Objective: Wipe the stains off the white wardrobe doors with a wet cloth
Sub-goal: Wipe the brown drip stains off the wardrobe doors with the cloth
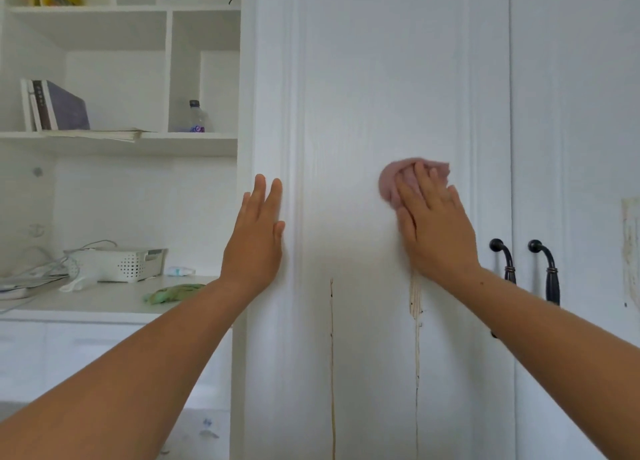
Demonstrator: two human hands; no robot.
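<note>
A pink cloth [389, 179] is pressed flat against the white wardrobe door [381, 78] by the right hand [433, 224], fingers straight. The left hand [258, 231] is laid open-palmed on the door's left moulding, grasping nothing. Brown drip stains [415, 303] are seen below.

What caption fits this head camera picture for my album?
The right hand presses a pink cloth on the white wardrobe door above brown drip stains; left hand rests flat beside.
</note>
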